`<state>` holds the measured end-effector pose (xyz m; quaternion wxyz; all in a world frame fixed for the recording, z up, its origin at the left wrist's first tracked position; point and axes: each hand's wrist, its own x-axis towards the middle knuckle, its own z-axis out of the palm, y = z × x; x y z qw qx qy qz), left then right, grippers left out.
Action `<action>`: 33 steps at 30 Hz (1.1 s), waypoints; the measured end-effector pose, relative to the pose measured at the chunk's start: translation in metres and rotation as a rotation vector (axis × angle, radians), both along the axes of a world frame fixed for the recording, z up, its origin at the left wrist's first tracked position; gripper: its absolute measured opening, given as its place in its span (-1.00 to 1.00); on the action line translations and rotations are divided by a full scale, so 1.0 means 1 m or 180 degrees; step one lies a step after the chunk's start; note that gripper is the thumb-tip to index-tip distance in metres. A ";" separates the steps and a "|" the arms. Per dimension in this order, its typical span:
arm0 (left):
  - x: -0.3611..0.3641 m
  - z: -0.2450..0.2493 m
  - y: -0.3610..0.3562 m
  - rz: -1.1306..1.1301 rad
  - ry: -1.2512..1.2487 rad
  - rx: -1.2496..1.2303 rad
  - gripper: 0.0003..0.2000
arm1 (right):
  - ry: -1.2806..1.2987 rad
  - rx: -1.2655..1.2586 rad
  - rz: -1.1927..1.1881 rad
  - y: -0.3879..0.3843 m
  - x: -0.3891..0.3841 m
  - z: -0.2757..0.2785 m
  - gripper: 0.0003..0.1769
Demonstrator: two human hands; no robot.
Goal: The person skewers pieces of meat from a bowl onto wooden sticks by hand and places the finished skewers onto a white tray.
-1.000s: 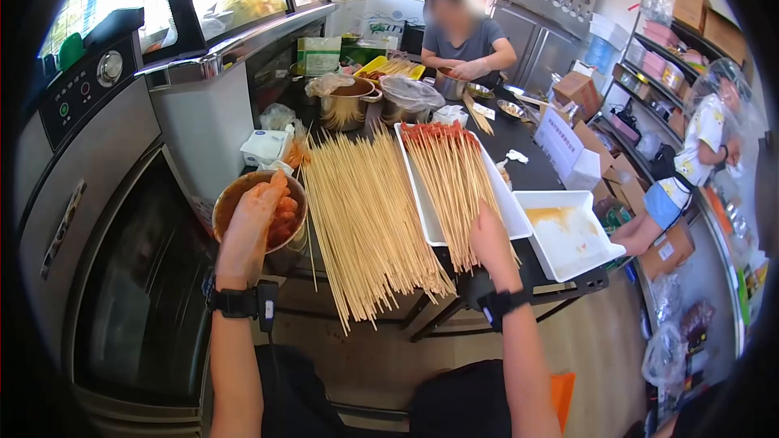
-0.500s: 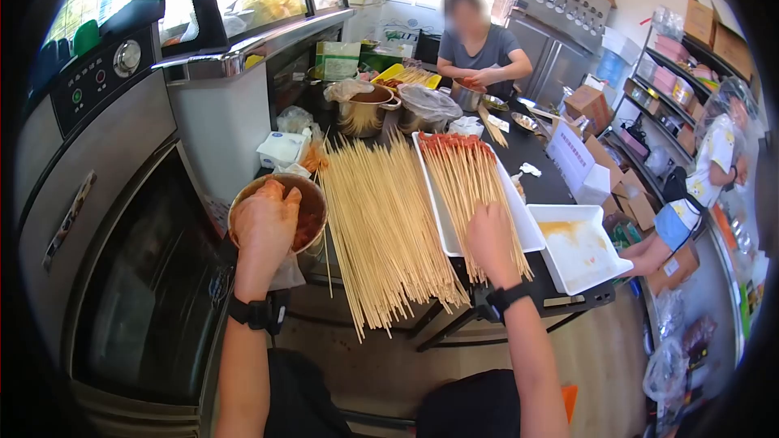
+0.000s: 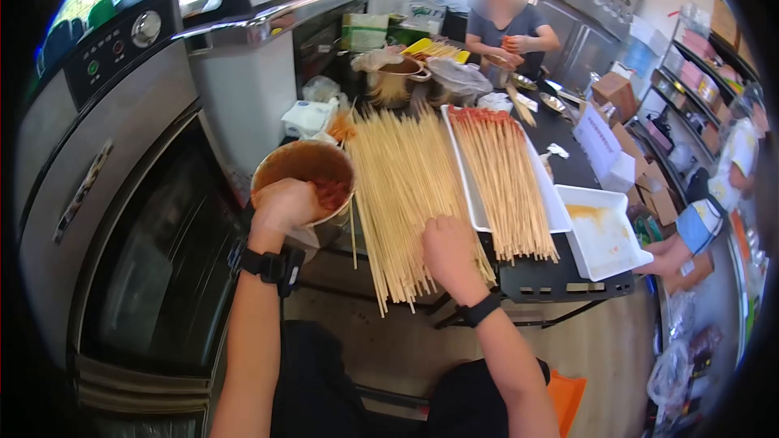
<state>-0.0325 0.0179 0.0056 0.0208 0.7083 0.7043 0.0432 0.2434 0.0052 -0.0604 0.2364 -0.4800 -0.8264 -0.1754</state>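
My left hand (image 3: 287,204) reaches over the near rim into a metal pot (image 3: 268,159) of red, sauce-coated meat pieces (image 3: 331,195). Its fingers are curled inward, and their tips are hidden from view. Right of the pot lies a wide spread of bare bamboo skewers (image 3: 398,186). My right hand (image 3: 449,247) is closed on a bamboo skewer at the lower right of this spread, its fingertips hidden beneath the knuckles. Beside it, a white tray (image 3: 557,209) holds rows of skewers with red meat (image 3: 487,120) at their far ends.
An oven (image 3: 154,251) stands at left. A second white tray (image 3: 604,255) with yellowish liquid sits at the table's right corner. Across the table, a person (image 3: 503,28) handles something red near covered pots. Another person (image 3: 714,186) stands by the shelves on the right.
My right hand has moved left, from the skewers in the tray to the bare skewers. My left hand's fingers have curled inside the pot. The view has shifted slightly.
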 end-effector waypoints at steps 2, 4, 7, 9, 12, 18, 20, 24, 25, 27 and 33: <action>0.004 0.003 0.002 -0.0094 0.0058 -0.0080 -0.65 | 0.0032 -0.0512 -0.0589 -0.002 -0.011 0.012 -0.94; 0.002 -0.004 0.001 -0.0159 0.0014 0.0138 -0.68 | 0.0333 -0.0927 -0.0772 0.002 -0.015 0.013 -0.92; -0.010 -0.021 0.010 -0.0144 -0.0085 0.0450 -0.71 | 0.1065 -0.0619 -0.0656 0.007 -0.018 -0.005 -0.83; -0.021 -0.031 0.014 -0.0121 -0.0159 0.0659 -0.74 | 0.1199 -0.0738 -0.0636 -0.003 -0.016 0.015 -0.77; -0.039 -0.053 0.033 -0.0165 -0.0416 0.1063 -0.77 | 0.1015 -0.0954 -0.0662 -0.017 -0.006 0.031 -0.78; -0.020 -0.034 0.037 -0.0217 -0.1787 0.1180 -0.93 | 0.2248 -0.1021 -0.0927 -0.042 0.008 0.015 -0.79; -0.025 -0.043 0.039 -0.0340 -0.4535 0.1128 -0.91 | 0.2231 -0.0808 -0.0921 -0.060 0.015 0.023 -0.79; -0.031 -0.036 0.027 0.0277 -0.4247 0.1275 -0.88 | 0.5391 -0.4112 0.2169 -0.102 0.016 0.047 -0.69; -0.047 -0.043 0.034 0.0002 -0.3274 0.1544 -0.85 | 0.5681 -0.4284 0.2310 -0.104 0.011 0.045 -0.66; -0.024 -0.013 0.012 0.0133 -0.2739 0.1771 -0.87 | 0.5980 -0.4553 0.2714 -0.111 0.007 0.049 -0.64; -0.012 0.002 -0.007 0.0433 -0.1511 0.2666 -0.67 | 0.5777 -0.4848 0.2844 -0.124 -0.002 0.061 -0.50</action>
